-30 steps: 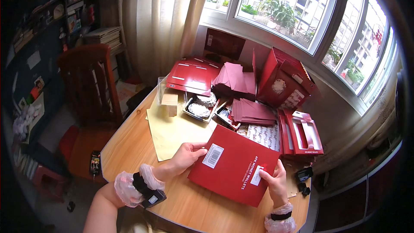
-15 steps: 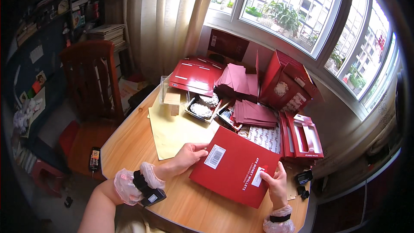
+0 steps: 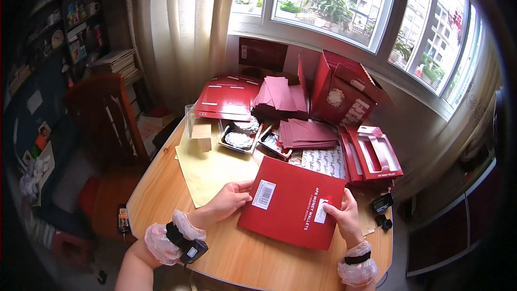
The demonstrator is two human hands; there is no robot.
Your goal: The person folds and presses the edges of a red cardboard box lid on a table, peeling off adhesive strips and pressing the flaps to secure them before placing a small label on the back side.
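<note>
A flat red cardboard package with a white barcode label is tilted over the near part of the table. My left hand is closed at its left edge, fingertips partly hidden. At the right edge, my right hand grips it with the thumb pressed by a small white sticker; the other fingers go behind. Just beyond the package lie a white patterned sheet and a stack of dusky pink envelopes.
Two black trays hold small pieces, one tray with white decorations. Yellow paper lies left, below a cardboard block. Red windowed boxes stand right, a large red box behind. A wooden chair is left of the table.
The view has turned slightly, shifting the background left. The package is turned a little and sits more upright, with both hands still at its edges.
</note>
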